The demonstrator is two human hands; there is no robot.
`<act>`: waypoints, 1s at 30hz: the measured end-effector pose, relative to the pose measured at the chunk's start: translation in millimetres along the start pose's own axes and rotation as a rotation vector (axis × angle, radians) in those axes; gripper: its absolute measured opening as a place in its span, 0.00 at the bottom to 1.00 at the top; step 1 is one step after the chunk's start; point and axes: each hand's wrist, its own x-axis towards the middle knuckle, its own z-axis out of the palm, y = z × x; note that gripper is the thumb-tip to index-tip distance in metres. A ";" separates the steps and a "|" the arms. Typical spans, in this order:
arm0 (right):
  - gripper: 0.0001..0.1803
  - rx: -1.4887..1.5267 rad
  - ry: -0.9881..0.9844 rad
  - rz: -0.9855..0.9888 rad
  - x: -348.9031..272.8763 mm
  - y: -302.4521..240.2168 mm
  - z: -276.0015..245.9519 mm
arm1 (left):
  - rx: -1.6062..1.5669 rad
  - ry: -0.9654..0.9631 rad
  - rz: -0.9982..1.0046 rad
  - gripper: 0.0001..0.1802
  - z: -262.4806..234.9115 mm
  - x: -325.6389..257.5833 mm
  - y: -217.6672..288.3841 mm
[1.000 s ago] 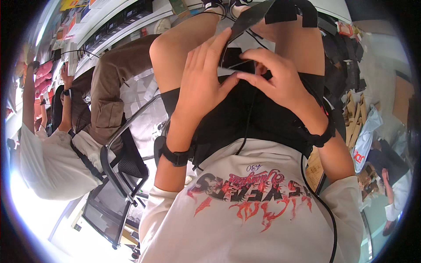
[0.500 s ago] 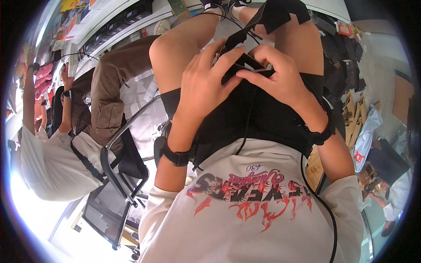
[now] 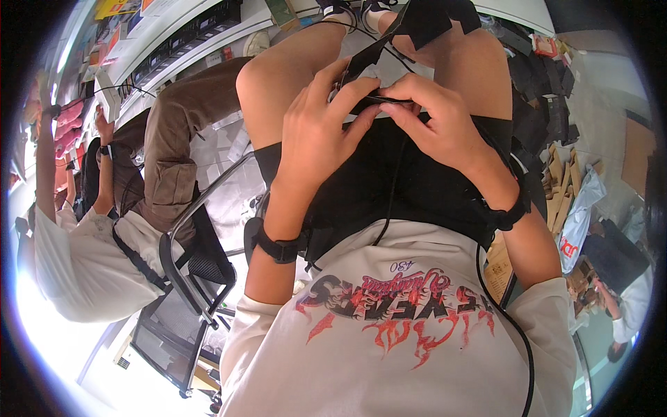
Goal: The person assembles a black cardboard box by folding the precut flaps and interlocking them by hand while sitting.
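Above my lap I hold a thin black folded cardboard piece (image 3: 425, 26) with cut-out flaps, probably a box blank. Its far end spreads over my right knee. My left hand (image 3: 313, 135) pinches the near edge between thumb and fingers. From the other side, my right hand (image 3: 445, 121) pinches the same edge, thumb below and fingers above. The two hands' fingertips nearly meet, and they hide much of the fold between them.
Black cardboard pieces (image 3: 545, 94) lie heaped on the right, near brown cardboard strips (image 3: 559, 181) and a white plastic bag (image 3: 582, 215). A seated person (image 3: 90, 264) is close on my left beside a chair (image 3: 201, 257). Another person (image 3: 625, 299) is at far right. A black cable (image 3: 514, 313) runs down my shirt.
The gap in the cardboard between my hands has been pressed together into a narrow fold. My right fingers have moved slightly inward. The far flaps have shifted a little.
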 end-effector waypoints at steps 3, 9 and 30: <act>0.15 0.008 -0.006 0.022 0.0 -2.0 -1.7 | 0.004 -0.005 0.001 0.22 -0.1 0.1 1.5; 0.16 0.024 -0.005 0.017 2.1 -2.7 -1.7 | -0.020 0.010 -0.023 0.20 1.7 -0.1 -1.6; 0.18 0.012 -0.025 0.040 4.2 -2.3 -1.0 | -0.022 -0.003 -0.025 0.21 1.4 1.1 -5.1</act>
